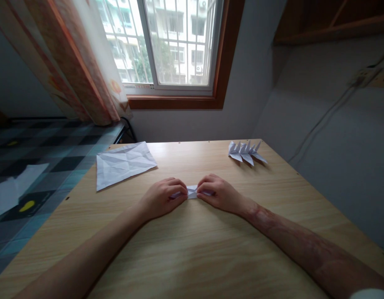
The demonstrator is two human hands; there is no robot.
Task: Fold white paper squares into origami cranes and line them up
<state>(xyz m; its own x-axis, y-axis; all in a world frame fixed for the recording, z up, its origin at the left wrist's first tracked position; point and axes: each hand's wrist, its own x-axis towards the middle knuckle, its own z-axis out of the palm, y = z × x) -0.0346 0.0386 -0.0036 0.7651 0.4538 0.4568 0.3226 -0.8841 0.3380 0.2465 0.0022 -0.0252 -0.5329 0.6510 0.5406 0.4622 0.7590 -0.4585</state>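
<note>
A small folded piece of white paper (192, 191) lies on the wooden table (192, 249), pinched between both hands. My left hand (162, 196) grips its left end with curled fingers. My right hand (218, 192) grips its right end the same way. Most of the piece is hidden under my fingers. Both forearms rest on the table.
A creased white sheet (122, 162) lies flat at the table's far left. A row of folded white paper pieces (245, 152) sits at the far right. Beyond the table are a window, a curtain and grey walls. A bed with a checked cover (39, 166) stands to the left.
</note>
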